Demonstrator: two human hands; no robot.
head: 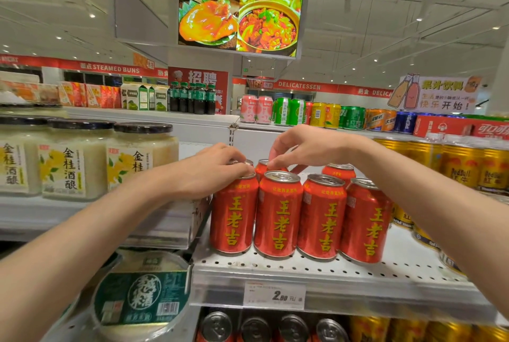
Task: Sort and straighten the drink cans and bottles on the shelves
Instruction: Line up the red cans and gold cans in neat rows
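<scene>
Stood in front of a white perforated shelf [316,264] in a store. On it, a front row of four red cans [278,215] with yellow characters, upright and touching side by side; behind them, more red cans, only the tops visible. Left hand [217,169] lay over the top of the leftmost front can [234,217], fingers curled down on its rim, seemingly gripping it. Right hand [300,146] reached to a rear can [264,166], fingertips pinched close together at its top; could not tell whether really holding it. To the left, glass jars [68,159] with black lids on a neighbouring shelf. To the right, golden cans [465,168]. Below the red cans, a price tag [275,296] on the shelf edge.
</scene>
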